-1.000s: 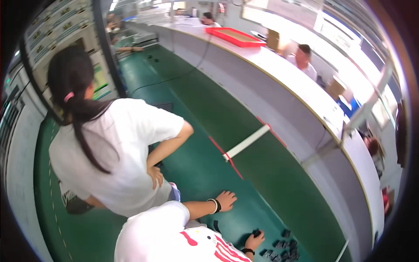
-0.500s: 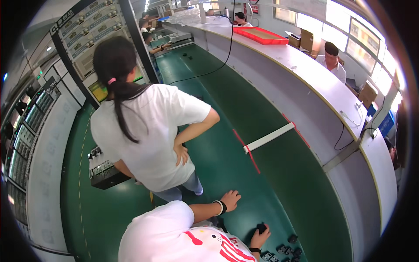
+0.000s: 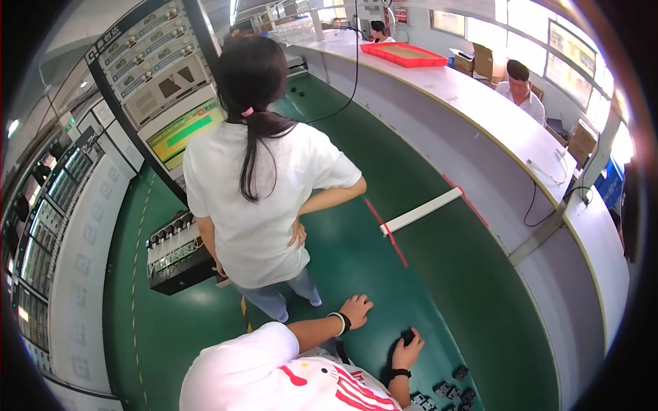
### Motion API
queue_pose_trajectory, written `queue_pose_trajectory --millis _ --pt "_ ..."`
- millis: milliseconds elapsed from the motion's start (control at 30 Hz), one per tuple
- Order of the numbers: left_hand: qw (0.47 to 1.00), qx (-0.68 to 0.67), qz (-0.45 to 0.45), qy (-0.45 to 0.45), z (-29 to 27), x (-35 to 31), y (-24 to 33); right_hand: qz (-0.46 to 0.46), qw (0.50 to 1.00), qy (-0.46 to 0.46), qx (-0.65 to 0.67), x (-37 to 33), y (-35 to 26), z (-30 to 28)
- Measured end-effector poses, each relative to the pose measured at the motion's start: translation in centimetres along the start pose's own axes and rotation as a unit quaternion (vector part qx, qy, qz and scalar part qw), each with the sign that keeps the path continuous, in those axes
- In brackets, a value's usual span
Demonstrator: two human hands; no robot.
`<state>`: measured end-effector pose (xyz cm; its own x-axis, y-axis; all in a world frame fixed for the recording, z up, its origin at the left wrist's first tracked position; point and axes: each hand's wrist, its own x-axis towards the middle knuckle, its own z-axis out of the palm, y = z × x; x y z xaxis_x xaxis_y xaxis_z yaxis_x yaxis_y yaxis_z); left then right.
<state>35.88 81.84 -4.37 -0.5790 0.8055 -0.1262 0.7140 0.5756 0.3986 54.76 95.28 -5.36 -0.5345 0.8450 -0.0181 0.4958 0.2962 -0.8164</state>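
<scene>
Right hand (image 3: 406, 355) grips 1 black plastic piece (image 3: 408, 336)

The piece is over the green worktop (image 3: 391, 291), near a cluster of dark parts (image 3: 449, 392). The left hand (image 3: 356, 312), palm down, fingers loosely spread, is nearby; whether it touches the worktop is unclear.

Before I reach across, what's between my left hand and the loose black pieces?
In the head view, green tabletop and your right hand, which holds a black piece.

White short-sleeved shirt (image 3: 236, 370) with red-striped cartoon print (image 3: 351, 389), white and black left wristbands (image 3: 343, 322), black right wristband (image 3: 401, 373)
</scene>
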Motion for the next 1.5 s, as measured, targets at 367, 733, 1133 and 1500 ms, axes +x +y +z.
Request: queue_pose_trajectory --millis 367,733,1133,1500 --pt "0.997 0.057 -0.008 -0.055 -0.8 1.5 0.3 -0.017 1.000 0.019 0.007 0.0 0.5 0.4" --pt "0.997 0.059 0.031 -0.035 -0.3 0.0 -0.7 -0.017 1.000 0.017 0.017 -0.1 0.3 0.5" --pt "0.997 0.054 0.039 -0.031 -0.3 -0.2 -0.8 -0.017 0.999 0.030 -0.002 -0.3 -0.1 0.4" --pt "0.996 0.076 0.031 -0.038 -0.4 0.8 -0.5 -0.007 1.000 0.025 0.005 -0.4 -0.3 0.4"
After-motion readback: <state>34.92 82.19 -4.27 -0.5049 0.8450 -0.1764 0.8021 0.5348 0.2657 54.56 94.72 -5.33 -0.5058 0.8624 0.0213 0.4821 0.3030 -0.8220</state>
